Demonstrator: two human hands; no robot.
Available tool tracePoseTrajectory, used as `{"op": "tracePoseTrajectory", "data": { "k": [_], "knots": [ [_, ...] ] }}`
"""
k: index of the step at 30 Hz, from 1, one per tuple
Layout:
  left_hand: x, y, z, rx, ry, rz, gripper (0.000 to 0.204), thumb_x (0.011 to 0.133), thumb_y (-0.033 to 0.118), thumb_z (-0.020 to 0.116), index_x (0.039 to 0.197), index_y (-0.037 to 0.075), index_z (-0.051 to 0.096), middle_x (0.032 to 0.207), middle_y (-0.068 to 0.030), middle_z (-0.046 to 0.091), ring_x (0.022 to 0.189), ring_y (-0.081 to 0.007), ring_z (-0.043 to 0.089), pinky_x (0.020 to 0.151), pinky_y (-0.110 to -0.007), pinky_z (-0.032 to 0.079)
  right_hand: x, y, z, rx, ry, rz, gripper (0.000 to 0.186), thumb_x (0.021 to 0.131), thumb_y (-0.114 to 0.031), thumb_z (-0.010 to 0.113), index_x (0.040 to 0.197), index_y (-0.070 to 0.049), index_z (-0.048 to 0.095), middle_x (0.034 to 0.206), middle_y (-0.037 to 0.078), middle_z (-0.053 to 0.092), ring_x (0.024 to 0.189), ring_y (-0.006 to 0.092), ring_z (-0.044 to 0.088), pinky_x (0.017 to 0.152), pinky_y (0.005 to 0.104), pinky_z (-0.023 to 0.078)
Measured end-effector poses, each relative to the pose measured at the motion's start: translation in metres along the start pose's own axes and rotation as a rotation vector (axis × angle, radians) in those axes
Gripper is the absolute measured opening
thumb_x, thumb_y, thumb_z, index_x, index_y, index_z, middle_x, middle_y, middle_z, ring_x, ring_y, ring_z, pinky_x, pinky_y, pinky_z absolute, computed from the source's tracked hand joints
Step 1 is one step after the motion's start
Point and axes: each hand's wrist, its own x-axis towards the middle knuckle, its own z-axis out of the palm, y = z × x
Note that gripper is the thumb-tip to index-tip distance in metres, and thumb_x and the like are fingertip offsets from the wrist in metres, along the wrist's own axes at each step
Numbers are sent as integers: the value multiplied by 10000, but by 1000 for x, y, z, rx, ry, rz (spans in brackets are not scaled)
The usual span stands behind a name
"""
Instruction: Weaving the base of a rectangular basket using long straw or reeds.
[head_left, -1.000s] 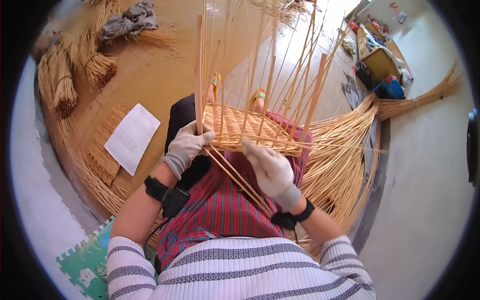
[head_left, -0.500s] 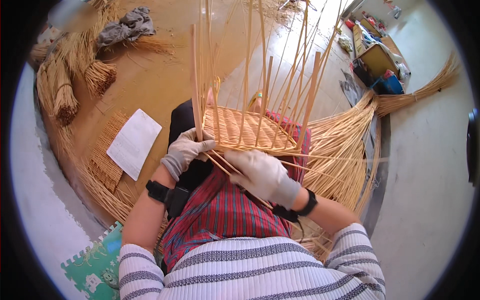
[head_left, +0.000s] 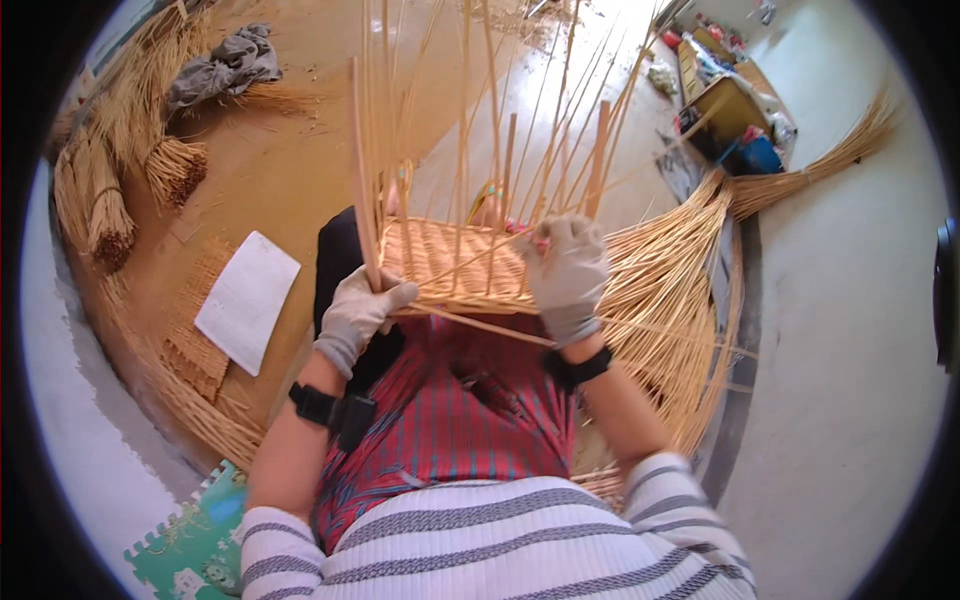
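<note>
**Wicker base (head_left: 440, 245) held above a red plaid apron (head_left: 440, 425)**

The base lies across the person's lap, with slim uprights and a few thick stakes (head_left: 362, 180) rising from it. At its near left corner, the gloved left hand (head_left: 360, 312) has its grip closed on the base, thumb forward, beside the foot of the left thick stake. The gloved right hand (head_left: 568, 275) is over the right part of the base, its grip drawn in and pinching a thin strand (head_left: 490, 252) that slants across the weave from near the left thumb. Another strand (head_left: 480, 326) runs below the base's near edge toward the right wrist.

To the right spreads a large sheaf of loose stalks (head_left: 650, 330). On the floor to the left, a white sheet (head_left: 248, 300) partly covers a woven mat (head_left: 190, 365). Farther off, a grey cloth (head_left: 225, 65) sits near tied bundles (head_left: 108, 215). A green foam mat (head_left: 190, 540) shows at lower left.
</note>
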Motion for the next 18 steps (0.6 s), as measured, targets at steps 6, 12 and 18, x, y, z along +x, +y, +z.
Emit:
{"op": "tracePoseTrajectory", "data": {
  "k": [6,12,18],
  "knots": [
    [5,0,3,40,113,-53,361,844,320,901,898,67,648,708,-44,664,489,-104,550,412,-234,423,-16,-2,39,1103,-91,438,351,935,-221,771,1207,-67,612,1094,123,691,905,161,692,728,320,563],
    [5,-14,7,-6,253,-73,413,838,366,905,860,105,586,649,-2,590,421,-89,480,393,-235,413,40,-77,51,547,-81,-152,757,869,59,672,1551,-147,417,1454,259,557,1254,354,643,1003,412,547],
    [19,-24,2,-65,292,-31,297,894,251,852,849,113,593,629,15,579,429,-79,481,384,-251,396,51,-122,59,739,-425,-105,994,776,135,548,1667,-190,253,1643,269,312,1497,472,359,1212,448,368]
  ]
}}
